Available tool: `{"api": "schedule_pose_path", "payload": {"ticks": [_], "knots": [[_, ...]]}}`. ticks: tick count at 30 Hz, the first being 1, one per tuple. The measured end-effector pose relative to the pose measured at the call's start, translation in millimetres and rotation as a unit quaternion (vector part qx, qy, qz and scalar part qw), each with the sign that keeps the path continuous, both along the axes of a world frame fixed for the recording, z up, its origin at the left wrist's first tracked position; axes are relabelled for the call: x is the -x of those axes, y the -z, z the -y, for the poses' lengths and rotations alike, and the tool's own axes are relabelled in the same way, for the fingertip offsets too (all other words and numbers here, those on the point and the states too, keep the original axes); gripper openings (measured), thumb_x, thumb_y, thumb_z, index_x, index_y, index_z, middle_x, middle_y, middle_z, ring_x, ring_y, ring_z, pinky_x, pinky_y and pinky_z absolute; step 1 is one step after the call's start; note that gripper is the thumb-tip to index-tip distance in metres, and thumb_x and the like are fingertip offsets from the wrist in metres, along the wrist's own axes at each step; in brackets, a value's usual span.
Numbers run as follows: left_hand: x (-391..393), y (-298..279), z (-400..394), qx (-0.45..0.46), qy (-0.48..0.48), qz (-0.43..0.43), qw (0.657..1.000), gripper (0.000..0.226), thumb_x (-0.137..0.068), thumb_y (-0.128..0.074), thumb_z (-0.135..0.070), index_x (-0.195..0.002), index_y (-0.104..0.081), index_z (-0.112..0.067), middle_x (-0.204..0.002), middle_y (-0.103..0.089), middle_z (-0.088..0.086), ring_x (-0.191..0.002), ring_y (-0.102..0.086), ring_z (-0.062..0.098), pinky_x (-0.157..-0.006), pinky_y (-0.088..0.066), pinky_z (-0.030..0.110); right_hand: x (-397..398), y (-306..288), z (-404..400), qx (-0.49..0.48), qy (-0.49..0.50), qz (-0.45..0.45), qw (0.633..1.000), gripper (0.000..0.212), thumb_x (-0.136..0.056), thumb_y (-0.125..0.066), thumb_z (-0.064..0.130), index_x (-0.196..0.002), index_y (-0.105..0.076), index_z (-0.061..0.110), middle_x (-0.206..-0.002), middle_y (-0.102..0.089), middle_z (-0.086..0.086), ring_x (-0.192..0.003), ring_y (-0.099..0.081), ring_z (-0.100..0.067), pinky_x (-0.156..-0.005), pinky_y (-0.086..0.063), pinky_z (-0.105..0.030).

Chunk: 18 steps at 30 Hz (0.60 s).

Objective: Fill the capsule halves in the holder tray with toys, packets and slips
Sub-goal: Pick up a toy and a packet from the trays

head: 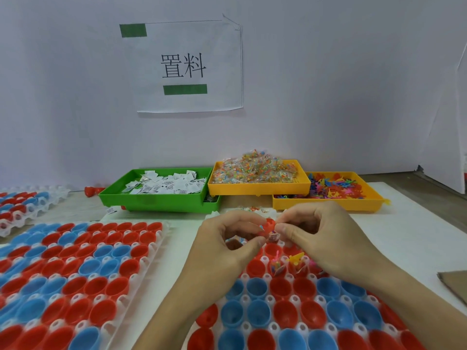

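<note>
A: Hands?
B: Both raised over the far end of the near holder tray (pixel 298 322), fingertips meeting. Left hand (pixel 225 238) pinching a red capsule half (pixel 268 226) between thumb and fingers. Right hand (pixel 321 231) curled, fingertips pinching at the capsule rim, a small packet (pixel 272 236) just under them. Exact grip on the packet: cannot tell.

A: Tray state?
B: Red and blue halves seated open side up in a clear white holder. Most near cups bare. A few far cups beneath the right hand holding toy pieces and packets, yellow toy (pixel 296 257) sticking up.

A: Other trays?
B: Second holder tray (pixel 75 279) to the left, red and blue halves, nothing seen in them. Third holder tray (pixel 22 205) far left, partly cut off.

A: Supplies?
B: Green bin (pixel 156 200) with white paper slips (pixel 164 186), left of centre at the back. Yellow bin (pixel 257 189) heaped with clear packets (pixel 255 169), touching the green one. Second yellow bin (pixel 328 202) with loose coloured toys (pixel 336 188), right, lower.

A: Extras?
B: Paper sign (pixel 189 66) on the wall, two characters, green patches. Loose red piece (pixel 91 191) behind the green bin's left corner. Stray slip (pixel 110 211) on the table. Cardboard edge (pixel 454 284) far right.
</note>
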<state>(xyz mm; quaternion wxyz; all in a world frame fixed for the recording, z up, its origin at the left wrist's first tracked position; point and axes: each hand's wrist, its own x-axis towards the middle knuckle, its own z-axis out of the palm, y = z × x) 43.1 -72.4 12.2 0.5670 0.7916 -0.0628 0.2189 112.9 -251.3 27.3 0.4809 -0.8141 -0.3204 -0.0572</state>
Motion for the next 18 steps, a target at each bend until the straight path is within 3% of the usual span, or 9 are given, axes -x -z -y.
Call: {"api": "schedule_pose_path", "payload": {"ticks": [6,11,14,18], "knots": [[-2.1,-1.8,-1.9,-0.003,-0.025,0.036,0.999,0.019,-0.087,-0.072,-0.011,-0.085,-0.075,-0.030,-0.074,-0.074,-0.006,-0.070,-0.067,0.006,-0.065,-0.052,0.020,1.7,-0.5,1.7,0.021,-0.037,0.001,0.999,0.013,-0.091,-0.070,0.026,-0.081,-0.078,0.028,-0.072,-0.073,0.011,-0.069,-0.070,-0.006,-0.068,-0.057,-0.021],[-4.3,-0.1,-11.7,-0.043,-0.066,0.035,0.996,0.022,-0.089,-0.068,-0.007,-0.080,-0.071,-0.026,-0.076,-0.071,-0.007,-0.075,-0.066,0.012,-0.071,-0.054,0.027,-2.6,-2.6,7.0,-0.002,-0.039,0.013,0.999,0.013,-0.091,-0.068,0.028,-0.082,-0.078,0.028,-0.073,-0.073,0.012,-0.069,-0.069,-0.005,-0.067,-0.057,-0.025],[-3.1,1.0,-16.1,-0.060,-0.060,0.007,0.996,0.024,-0.088,-0.070,-0.007,-0.078,-0.073,-0.028,-0.076,-0.072,-0.009,-0.075,-0.067,0.011,-0.072,-0.053,0.026,-8.1,-3.4,10.6,-0.003,-0.015,0.026,1.000,0.012,-0.091,-0.067,0.026,-0.086,-0.077,0.031,-0.078,-0.074,0.014,-0.073,-0.070,-0.004,-0.075,-0.058,-0.026],[-2.0,3.3,-12.7,-0.168,-0.055,-0.019,0.984,0.027,-0.087,-0.072,-0.011,-0.081,-0.076,-0.036,-0.074,-0.071,-0.019,-0.072,-0.064,0.001,-0.065,-0.047,0.012,-11.4,-2.2,11.7,0.005,-0.003,0.042,0.999,0.013,-0.092,-0.067,0.025,-0.086,-0.076,0.033,-0.081,-0.073,0.018,-0.078,-0.069,-0.002,-0.075,-0.057,-0.023]]}}
